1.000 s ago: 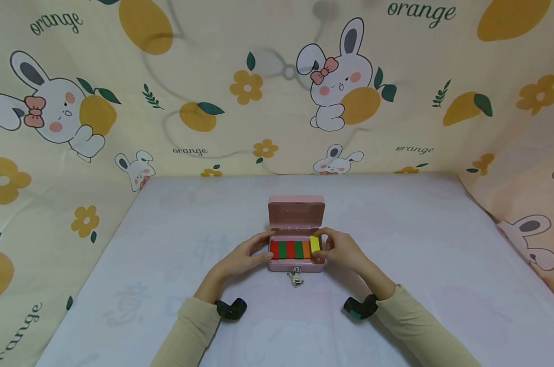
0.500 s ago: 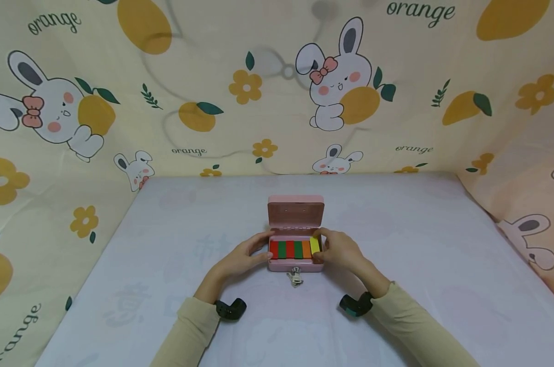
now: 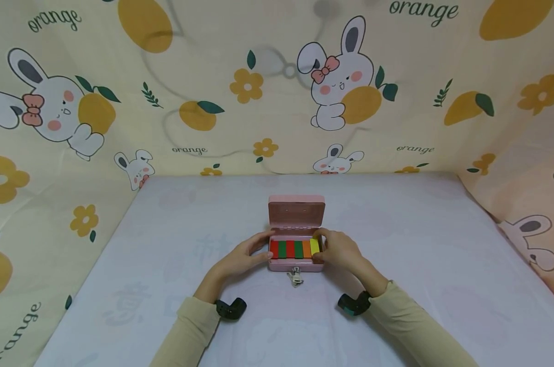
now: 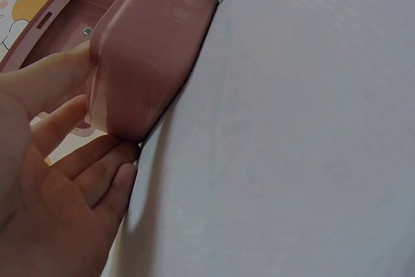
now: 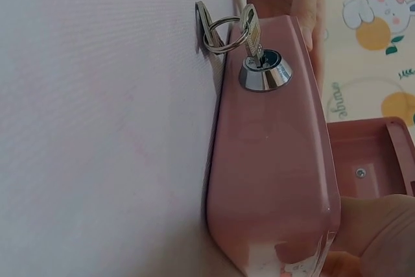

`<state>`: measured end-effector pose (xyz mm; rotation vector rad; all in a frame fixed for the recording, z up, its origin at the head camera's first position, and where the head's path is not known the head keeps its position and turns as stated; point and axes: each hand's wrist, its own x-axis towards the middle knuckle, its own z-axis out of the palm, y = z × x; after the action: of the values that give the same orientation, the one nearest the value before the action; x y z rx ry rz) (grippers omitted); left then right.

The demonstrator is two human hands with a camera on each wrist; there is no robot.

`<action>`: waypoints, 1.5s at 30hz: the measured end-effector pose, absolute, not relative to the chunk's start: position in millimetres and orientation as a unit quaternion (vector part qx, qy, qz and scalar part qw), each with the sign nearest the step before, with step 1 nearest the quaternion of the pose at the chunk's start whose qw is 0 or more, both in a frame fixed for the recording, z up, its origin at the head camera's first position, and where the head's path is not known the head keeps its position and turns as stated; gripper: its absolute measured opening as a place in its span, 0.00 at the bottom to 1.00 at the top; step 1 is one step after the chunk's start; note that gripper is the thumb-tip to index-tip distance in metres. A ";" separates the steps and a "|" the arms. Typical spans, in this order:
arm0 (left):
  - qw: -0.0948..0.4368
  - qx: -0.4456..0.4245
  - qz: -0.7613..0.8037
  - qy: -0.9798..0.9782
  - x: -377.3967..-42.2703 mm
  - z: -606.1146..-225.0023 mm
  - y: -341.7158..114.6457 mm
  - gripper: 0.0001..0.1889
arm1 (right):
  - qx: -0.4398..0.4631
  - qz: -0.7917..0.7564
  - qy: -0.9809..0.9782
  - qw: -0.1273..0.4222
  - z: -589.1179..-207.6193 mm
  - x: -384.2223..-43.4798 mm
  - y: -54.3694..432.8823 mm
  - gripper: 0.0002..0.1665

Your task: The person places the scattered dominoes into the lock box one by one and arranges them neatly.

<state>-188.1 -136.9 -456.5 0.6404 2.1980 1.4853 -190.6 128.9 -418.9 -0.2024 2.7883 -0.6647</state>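
A pink metal cash box (image 3: 281, 267) stands on the table with its lid (image 3: 297, 214) raised. Inside it, a row of red, green and orange blocks (image 3: 291, 250) runs from left to centre-right. At the row's right end is a yellow block (image 3: 315, 247), pinched between thumb and fingers of my right hand (image 3: 343, 250). My left hand (image 3: 244, 257) holds the box's left end, thumb at the front rim and fingers toward the back. In the right wrist view a key (image 5: 253, 34) sits in the front lock (image 5: 266, 72); the blocks are hidden there.
A white cloth (image 3: 167, 219) covers the table. Behind it and at both sides hangs a cream curtain (image 3: 231, 30) printed with rabbits and oranges. A second key (image 5: 206, 27) hangs from the ring (image 5: 224, 47) before the box.
The yellow block has gone lower into the box and now sits nearly level with the row. My right hand and wrist have shifted slightly left. The left hand has stayed put.
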 end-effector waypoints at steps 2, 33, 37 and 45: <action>0.203 0.232 0.532 0.789 -188.4 -457.1 -137.1 0.32 | -0.069 -0.229 0.962 0.134 -418.8 -190.4 128.7 0.29; 0.205 0.226 0.529 0.792 -188.0 -455.5 -138.0 0.32 | -0.058 -0.205 0.966 0.146 -416.0 -194.6 120.3 0.29; 0.204 0.226 0.528 0.793 -188.6 -455.8 -137.8 0.32 | -0.059 -0.203 0.966 0.147 -415.5 -195.3 120.5 0.29; 0.203 0.232 0.530 0.790 -189.9 -458.0 -137.5 0.32 | -0.059 -0.221 0.962 0.151 -417.7 -195.4 123.6 0.29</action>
<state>-189.9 -137.5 -458.0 0.6490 2.2054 1.4789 -195.4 123.6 -417.7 -0.1685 2.7618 -0.6348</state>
